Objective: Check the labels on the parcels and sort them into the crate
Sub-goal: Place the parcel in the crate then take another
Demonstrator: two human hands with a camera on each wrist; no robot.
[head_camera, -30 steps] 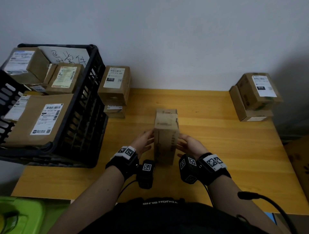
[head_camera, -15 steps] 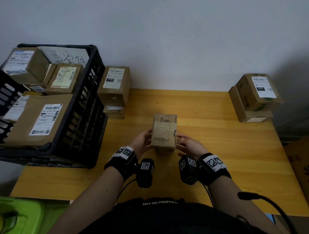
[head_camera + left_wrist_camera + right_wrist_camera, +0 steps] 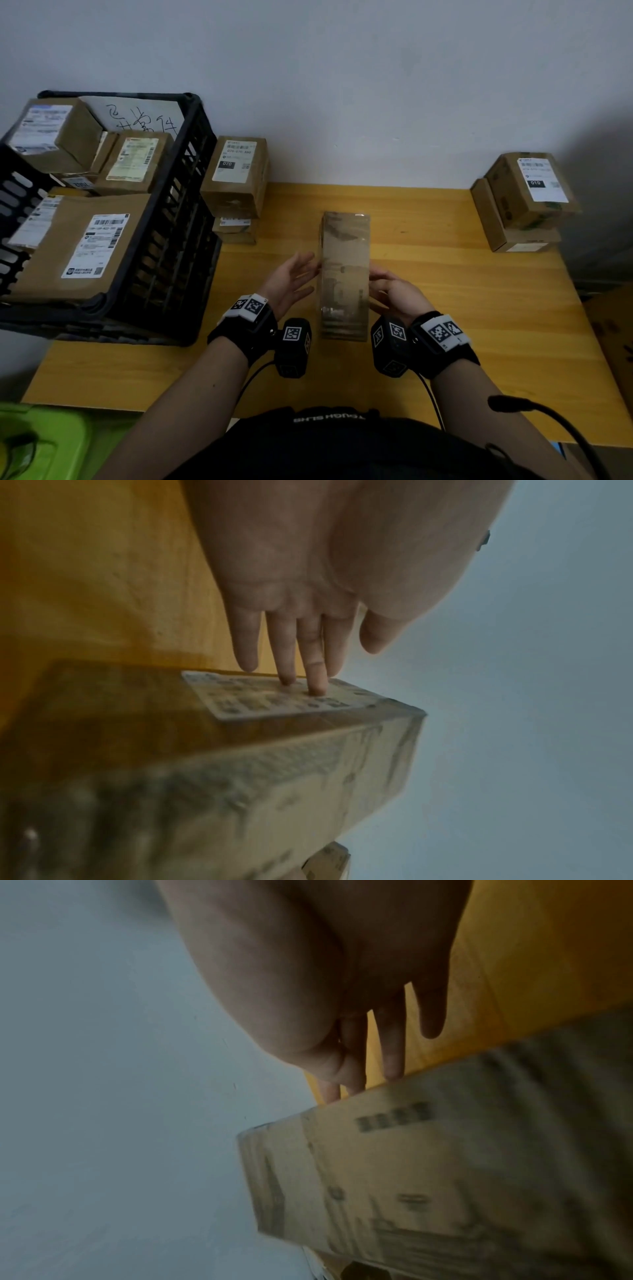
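Wooden table [image 3: 479, 308]: you pressed parcel [image 3: 345, 274] between flat left hand [image 3: 291, 279] and right hand [image 3: 394, 294]; unclenched grip risked slipping.

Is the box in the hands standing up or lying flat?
Standing up. The box stands tall between the hands, left and right, narrow face upward.

A plain grey-white wall [image 3: 342, 85] stands behind 1 yellow wooden table [image 3: 479, 325]; the light is dim (darker at the right), with something green [image 3: 37, 442] at lower left.
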